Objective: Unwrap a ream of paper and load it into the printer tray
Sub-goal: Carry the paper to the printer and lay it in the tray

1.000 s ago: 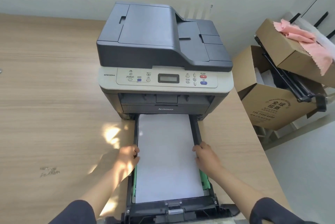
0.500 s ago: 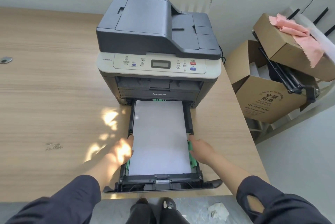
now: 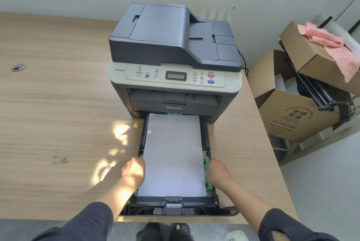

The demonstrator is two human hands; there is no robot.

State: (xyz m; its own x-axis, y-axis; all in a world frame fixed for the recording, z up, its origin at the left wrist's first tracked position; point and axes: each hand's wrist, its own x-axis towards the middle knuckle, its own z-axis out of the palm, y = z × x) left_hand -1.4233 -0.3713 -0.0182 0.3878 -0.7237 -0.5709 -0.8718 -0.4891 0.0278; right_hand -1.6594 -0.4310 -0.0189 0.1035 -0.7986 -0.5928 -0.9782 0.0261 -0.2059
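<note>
A grey and beige printer (image 3: 175, 51) stands on the wooden desk (image 3: 58, 114). Its black paper tray (image 3: 173, 206) is pulled far out toward me, over the desk's front edge. A flat stack of white paper (image 3: 173, 153) lies in the tray. My left hand (image 3: 134, 170) rests on the tray's left side wall, fingers curled over the paper's edge. My right hand (image 3: 219, 170) grips the right side wall at the green paper guide (image 3: 206, 174). No wrapper is in view.
Open cardboard boxes (image 3: 303, 112) stand on the floor right of the desk, one (image 3: 319, 61) holding a pink cloth. A round cable grommet (image 3: 18, 67) sits at the desk's left. A crumpled white scrap (image 3: 236, 236) lies on the floor beside my shoes.
Both hands slid toward me along the tray walls. The view pulled back from the printer, then tilted up a little.
</note>
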